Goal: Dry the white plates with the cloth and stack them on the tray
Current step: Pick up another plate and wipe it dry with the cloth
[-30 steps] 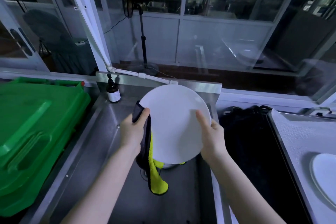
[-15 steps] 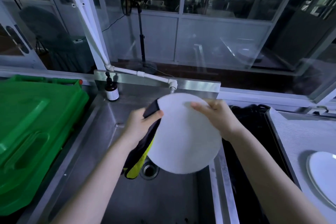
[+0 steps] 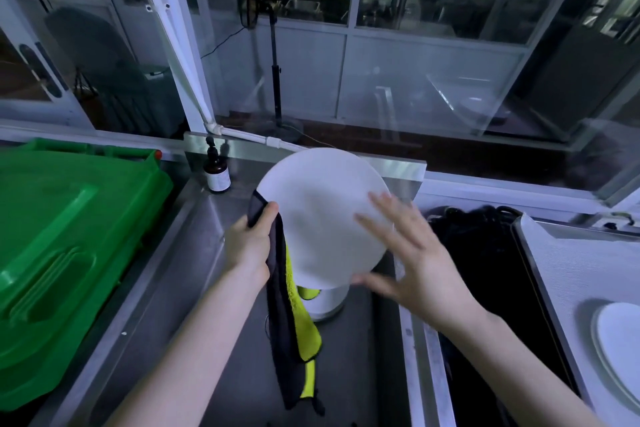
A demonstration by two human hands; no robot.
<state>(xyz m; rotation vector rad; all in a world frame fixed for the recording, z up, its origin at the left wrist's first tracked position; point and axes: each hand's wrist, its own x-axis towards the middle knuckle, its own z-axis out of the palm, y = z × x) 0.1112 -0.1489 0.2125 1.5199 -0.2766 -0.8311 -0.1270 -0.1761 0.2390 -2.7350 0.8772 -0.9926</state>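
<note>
Over the steel sink (image 3: 180, 288) I hold a round white plate (image 3: 322, 215) tilted up, its face toward me. My left hand (image 3: 249, 243) grips the plate's left edge together with a black and yellow cloth (image 3: 294, 340), which hangs down behind the plate into the sink. My right hand (image 3: 408, 260) lies with straight, spread fingers on the plate's lower right part, thumb at its bottom edge. Another white dish (image 3: 327, 305) sits in the sink below, partly hidden. One white plate (image 3: 620, 347) lies on the pale tray (image 3: 571, 270) at the right.
A green plastic bin lid (image 3: 69, 236) fills the left side. A small brown pump bottle (image 3: 217, 173) stands at the sink's back left corner. A dark black-lined basin (image 3: 485, 270) lies between sink and tray. Glass panels run behind the counter.
My right hand slid from the plate's top edge to its lower right, fingers now spread flat. The plate rose and tipped back, and the cloth hangs straight down again.
</note>
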